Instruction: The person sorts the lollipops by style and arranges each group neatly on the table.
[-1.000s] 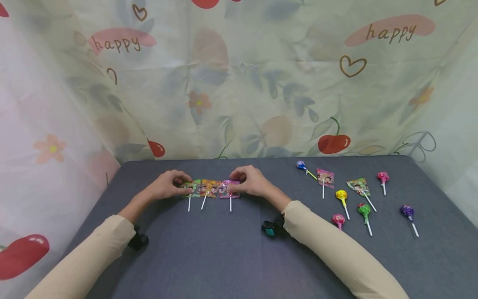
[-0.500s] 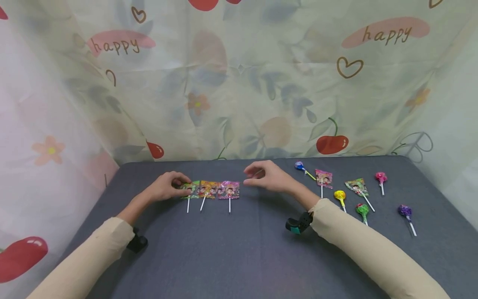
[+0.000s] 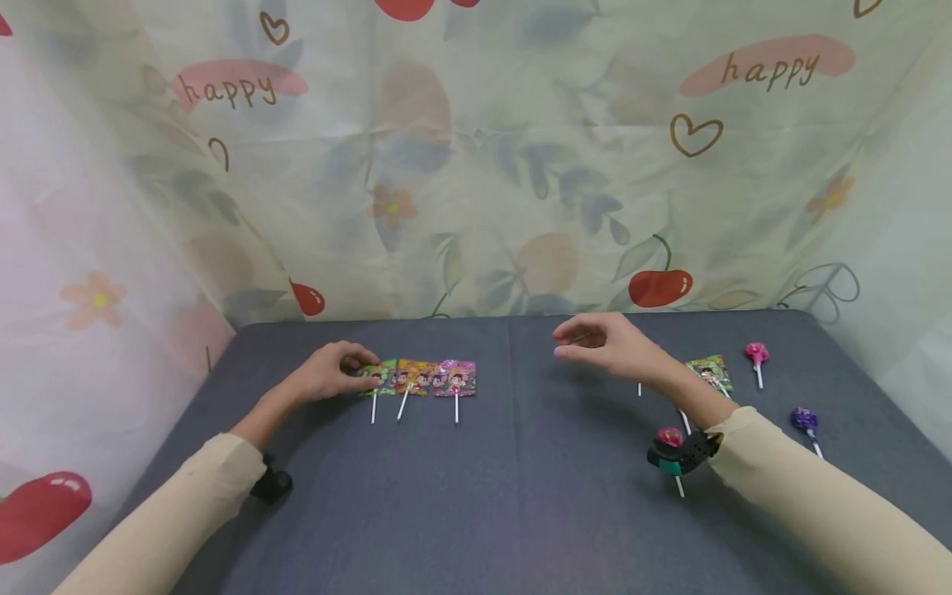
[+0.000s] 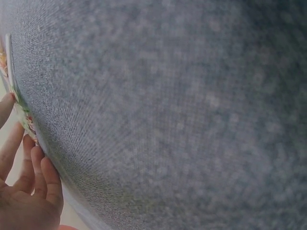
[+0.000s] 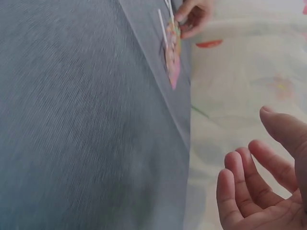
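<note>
My left hand pinches the left edge of a green-wrapped flat lollipop lying on the table. Thumb and forefinger lie at its wrapper in the left wrist view, where the green wrapper is partly hidden. Right beside it lies an orange-wrapped lollipop, then a pink-wrapped lollipop, all in a row with white sticks toward me. My right hand hovers above the table well right of this row, fingers loosely bent and holding nothing. In the right wrist view, its thumb and fingers stand apart.
At the right lie a pink round lollipop, a purple one, a red-pink one behind the wrist camera, and a green flat one. The right arm hides others. A printed curtain hangs behind the dark grey table.
My right hand has let go of the pink-wrapped lollipop and moved right, toward the scattered lollipops. The left hand stays at the green-wrapped one.
</note>
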`<state>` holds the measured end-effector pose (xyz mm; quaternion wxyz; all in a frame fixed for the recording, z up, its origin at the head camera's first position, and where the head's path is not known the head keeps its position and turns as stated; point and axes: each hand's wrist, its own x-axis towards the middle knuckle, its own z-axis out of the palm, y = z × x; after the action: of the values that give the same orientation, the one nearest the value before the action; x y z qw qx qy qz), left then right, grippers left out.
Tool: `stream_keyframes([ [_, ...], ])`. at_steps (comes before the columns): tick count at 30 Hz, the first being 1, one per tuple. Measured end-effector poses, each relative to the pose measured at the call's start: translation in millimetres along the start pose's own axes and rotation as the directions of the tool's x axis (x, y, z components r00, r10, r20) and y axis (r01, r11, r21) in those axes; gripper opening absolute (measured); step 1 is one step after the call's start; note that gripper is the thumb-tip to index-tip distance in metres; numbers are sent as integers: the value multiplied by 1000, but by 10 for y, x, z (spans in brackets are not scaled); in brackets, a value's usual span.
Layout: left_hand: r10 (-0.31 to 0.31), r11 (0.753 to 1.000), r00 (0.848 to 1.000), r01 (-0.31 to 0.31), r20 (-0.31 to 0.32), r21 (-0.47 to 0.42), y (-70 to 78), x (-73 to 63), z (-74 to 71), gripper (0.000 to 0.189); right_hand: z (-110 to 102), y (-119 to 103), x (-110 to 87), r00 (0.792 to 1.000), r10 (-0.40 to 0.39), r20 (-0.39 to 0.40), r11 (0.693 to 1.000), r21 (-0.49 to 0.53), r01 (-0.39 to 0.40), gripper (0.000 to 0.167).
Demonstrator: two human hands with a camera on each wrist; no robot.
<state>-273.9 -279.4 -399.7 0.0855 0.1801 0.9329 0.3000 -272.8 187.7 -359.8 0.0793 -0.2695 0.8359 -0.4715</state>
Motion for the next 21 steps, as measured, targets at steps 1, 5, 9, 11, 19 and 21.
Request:
stream_keyframes([
  [1, -1, 1000, 1000, 1, -1, 2, -3, -2, 1, 40, -39, 23, -34, 1000, 5, -10, 1000, 4, -5, 30],
  [5, -7, 1000, 1000, 7, -2, 3, -11, -6, 2, 39, -175, 106, -150, 999, 22, -37, 1000, 10, -22, 28],
  [9, -2, 1000, 1000, 2, -3, 4, -4, 0, 3, 40, -295, 195, -262, 997, 56, -61, 998, -3, -56, 30],
  [11, 2, 1000, 1000, -2, -4, 4, 2, 7, 4, 41, -358, 232, -322, 993, 89, -72, 996, -10, -90, 33],
  [19, -11, 1000, 1000, 11, -4, -1, 1, 12, 7, 41, -630, 510, -438, 985, 140, -100, 988, -53, -145, 40],
  [21, -10, 1000, 1000, 10, -5, 3, -10, 11, 9, 41, -686, 589, -456, 984, 143, -109, 986, -69, -151, 41],
])
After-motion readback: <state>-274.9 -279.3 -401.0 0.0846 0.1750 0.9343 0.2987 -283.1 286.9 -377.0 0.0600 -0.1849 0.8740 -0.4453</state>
